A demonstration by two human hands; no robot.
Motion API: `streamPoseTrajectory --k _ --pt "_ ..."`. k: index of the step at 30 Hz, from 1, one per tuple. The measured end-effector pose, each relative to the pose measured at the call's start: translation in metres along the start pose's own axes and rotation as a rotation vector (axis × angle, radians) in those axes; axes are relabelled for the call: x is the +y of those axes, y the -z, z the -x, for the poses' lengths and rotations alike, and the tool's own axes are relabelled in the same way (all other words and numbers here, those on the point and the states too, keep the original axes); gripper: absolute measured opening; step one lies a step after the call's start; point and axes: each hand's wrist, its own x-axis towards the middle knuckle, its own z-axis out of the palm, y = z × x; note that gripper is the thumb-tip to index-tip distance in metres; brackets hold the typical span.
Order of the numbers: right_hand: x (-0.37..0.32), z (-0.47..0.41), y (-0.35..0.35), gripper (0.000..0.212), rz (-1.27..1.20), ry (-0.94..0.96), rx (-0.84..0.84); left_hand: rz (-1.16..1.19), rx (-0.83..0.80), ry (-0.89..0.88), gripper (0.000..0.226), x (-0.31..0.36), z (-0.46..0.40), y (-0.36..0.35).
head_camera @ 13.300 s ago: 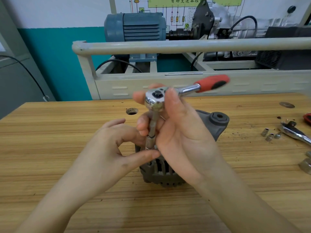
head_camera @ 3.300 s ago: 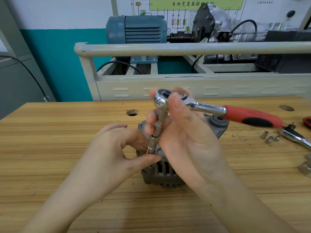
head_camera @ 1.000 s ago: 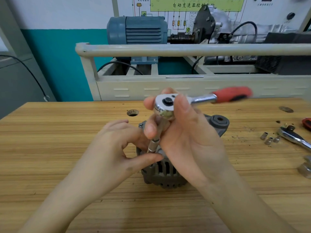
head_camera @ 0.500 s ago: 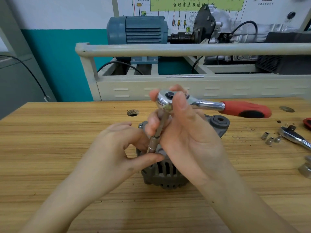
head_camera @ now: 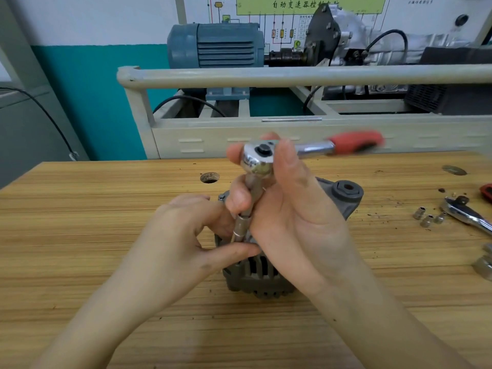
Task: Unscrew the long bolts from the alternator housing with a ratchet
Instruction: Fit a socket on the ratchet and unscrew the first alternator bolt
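While the right hand [head_camera: 287, 209] grip pinches the ratchet [head_camera: 258, 158] head and extension, the alternator housing [head_camera: 255, 272] sits on the desk just below it; left hand [head_camera: 186, 235] pinches the socket. Bolt's hidden, I think. Keep it plumb, short swings.

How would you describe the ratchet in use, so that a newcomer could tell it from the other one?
On the wooden bench, find the grey alternator housing between both hands. Above it, the right hand grips the ratchet by its head. Its red handle is raised, whereas the second ratchet lies flat at the bench's right edge.
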Motion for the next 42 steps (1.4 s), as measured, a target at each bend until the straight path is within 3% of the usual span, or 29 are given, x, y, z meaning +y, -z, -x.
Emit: streamPoseTrajectory --k 4,8,14,19,23,27,35,40,42 --pt "-0.0005 -0.0011 0.0005 0.023 -0.012 0.012 0.018 0.055 -0.04 0.023 0.04 -0.0006 -0.0006 0.0021" --pt "-0.0007 -0.0035 0.001 0.036 -0.022 -0.049 0.043 0.14 -0.158 0.023 0.035 -0.0016 0.0009 0.0082" --pt "0.001 -0.0019 0.001 0.029 -0.025 -0.031 -0.002 0.089 -0.06 0.041 0.033 0.0008 0.0001 0.0045" --pt "-0.0005 -0.0008 0.0005 0.019 -0.028 0.006 0.017 0.145 -0.081 0.063 0.029 0.0003 -0.001 0.0045" --pt "0.0008 -0.002 0.0 0.028 -0.04 -0.045 0.029 0.155 -0.153 0.042 0.023 -0.0004 0.0 0.0077" --pt "-0.0004 -0.0024 0.0018 0.037 -0.044 -0.07 0.052 0.064 -0.088 0.044 0.022 -0.0003 0.0013 0.0074" --pt "-0.0004 0.0028 -0.003 0.026 -0.021 0.041 0.04 0.024 -0.057 0.057 0.037 -0.0002 0.0017 0.0022" --pt "0.0015 -0.0003 -0.0033 0.028 0.015 -0.015 0.02 0.132 -0.178 0.043 0.04 -0.0001 0.0018 0.0048" --pt "0.0015 -0.0014 -0.0014 0.029 -0.019 -0.026 0.022 0.128 -0.154 0.053 0.041 -0.0006 0.002 0.0042"
